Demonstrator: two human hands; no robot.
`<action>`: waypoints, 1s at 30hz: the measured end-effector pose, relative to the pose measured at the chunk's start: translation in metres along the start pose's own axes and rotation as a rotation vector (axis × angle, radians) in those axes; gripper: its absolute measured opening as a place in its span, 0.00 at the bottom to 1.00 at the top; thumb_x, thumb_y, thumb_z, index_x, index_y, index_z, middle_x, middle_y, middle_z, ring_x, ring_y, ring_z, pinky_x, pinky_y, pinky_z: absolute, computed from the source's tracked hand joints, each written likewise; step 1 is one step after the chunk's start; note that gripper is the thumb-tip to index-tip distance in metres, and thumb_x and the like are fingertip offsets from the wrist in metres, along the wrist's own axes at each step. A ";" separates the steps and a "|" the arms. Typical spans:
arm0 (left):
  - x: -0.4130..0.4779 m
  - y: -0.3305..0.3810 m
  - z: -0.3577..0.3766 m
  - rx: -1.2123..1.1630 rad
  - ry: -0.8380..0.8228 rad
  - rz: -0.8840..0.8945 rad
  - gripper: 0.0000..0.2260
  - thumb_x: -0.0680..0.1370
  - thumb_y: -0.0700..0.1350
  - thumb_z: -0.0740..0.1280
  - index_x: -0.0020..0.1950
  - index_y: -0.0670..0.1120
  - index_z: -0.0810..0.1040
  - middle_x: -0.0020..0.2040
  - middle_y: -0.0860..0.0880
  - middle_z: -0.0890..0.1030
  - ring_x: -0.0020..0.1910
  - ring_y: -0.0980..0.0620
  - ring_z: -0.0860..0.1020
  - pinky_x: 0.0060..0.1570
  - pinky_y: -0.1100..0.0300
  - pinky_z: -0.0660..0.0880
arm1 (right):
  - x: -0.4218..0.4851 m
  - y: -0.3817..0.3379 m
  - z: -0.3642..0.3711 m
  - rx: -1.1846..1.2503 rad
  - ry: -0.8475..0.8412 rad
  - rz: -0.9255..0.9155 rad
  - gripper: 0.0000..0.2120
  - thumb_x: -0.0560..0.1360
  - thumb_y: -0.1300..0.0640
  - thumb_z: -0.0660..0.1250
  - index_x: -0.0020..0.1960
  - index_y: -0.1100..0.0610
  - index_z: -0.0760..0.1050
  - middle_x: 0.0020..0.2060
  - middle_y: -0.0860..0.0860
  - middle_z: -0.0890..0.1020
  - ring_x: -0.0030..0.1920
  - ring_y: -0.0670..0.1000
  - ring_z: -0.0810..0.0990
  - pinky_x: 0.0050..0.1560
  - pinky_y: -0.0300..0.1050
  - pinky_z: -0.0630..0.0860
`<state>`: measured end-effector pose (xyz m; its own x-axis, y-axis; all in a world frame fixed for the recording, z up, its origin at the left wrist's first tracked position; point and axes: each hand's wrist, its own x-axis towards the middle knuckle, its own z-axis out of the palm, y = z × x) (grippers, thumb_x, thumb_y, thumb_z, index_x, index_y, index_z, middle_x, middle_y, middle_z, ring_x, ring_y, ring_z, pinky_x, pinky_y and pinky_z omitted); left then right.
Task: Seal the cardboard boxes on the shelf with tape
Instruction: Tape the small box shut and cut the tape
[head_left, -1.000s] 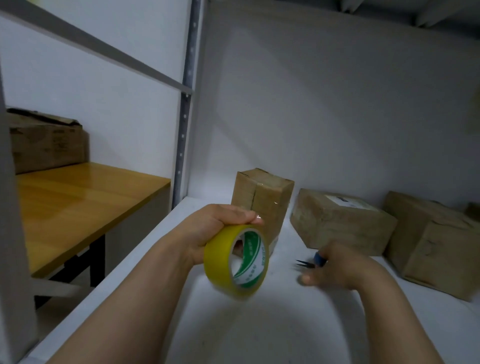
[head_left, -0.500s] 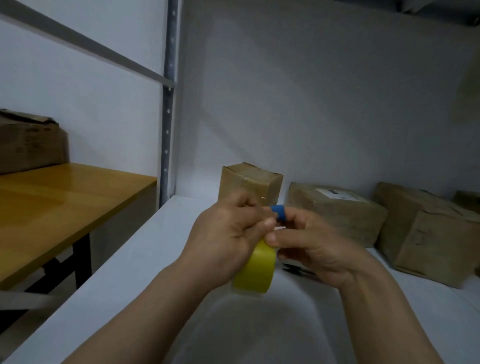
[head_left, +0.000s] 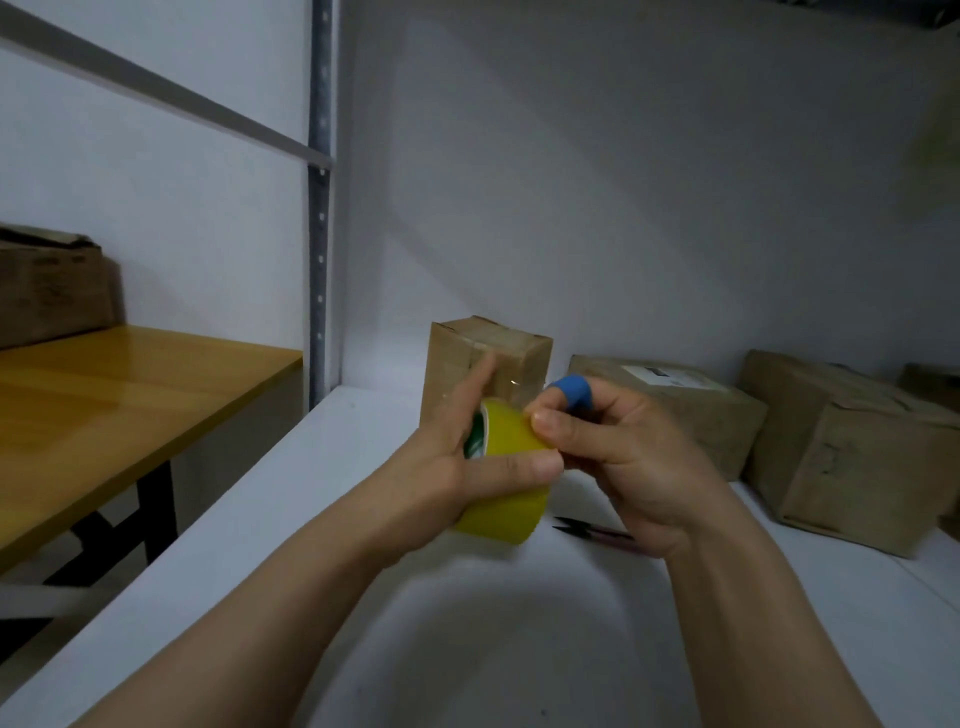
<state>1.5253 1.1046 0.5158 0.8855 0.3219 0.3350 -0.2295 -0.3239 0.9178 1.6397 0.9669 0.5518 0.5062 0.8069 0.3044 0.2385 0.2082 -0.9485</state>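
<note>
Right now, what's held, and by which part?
The left hand grips the yellow tape roll, thumb across its outer band. The right hand pinches the band's upper edge; tape end not discernible.

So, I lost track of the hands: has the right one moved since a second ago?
Yes. The right hand has risen off the shelf and gone left, toward the upright box, onto the tape roll.
</note>
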 end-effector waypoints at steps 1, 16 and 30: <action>0.001 0.000 0.001 -0.063 -0.042 -0.050 0.51 0.60 0.65 0.77 0.78 0.68 0.54 0.69 0.63 0.69 0.64 0.59 0.75 0.58 0.58 0.77 | -0.001 -0.002 0.000 -0.016 0.013 -0.040 0.02 0.65 0.56 0.74 0.38 0.52 0.82 0.36 0.47 0.82 0.39 0.45 0.79 0.44 0.42 0.76; 0.001 -0.002 0.005 0.428 0.531 0.121 0.37 0.60 0.63 0.78 0.61 0.64 0.60 0.60 0.57 0.64 0.59 0.54 0.71 0.54 0.53 0.79 | 0.003 0.003 0.012 -0.068 0.176 0.041 0.05 0.72 0.55 0.75 0.43 0.56 0.82 0.30 0.46 0.78 0.28 0.41 0.72 0.36 0.39 0.71; -0.004 0.000 0.007 0.322 0.305 0.323 0.46 0.59 0.65 0.79 0.70 0.64 0.57 0.69 0.56 0.64 0.67 0.55 0.71 0.58 0.56 0.78 | -0.006 -0.007 -0.007 0.052 -0.002 0.005 0.11 0.66 0.59 0.76 0.46 0.57 0.79 0.38 0.53 0.83 0.39 0.50 0.81 0.43 0.45 0.79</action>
<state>1.5246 1.0967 0.5131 0.6223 0.3887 0.6795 -0.2929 -0.6893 0.6626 1.6410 0.9569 0.5569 0.5054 0.8092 0.2995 0.1926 0.2325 -0.9533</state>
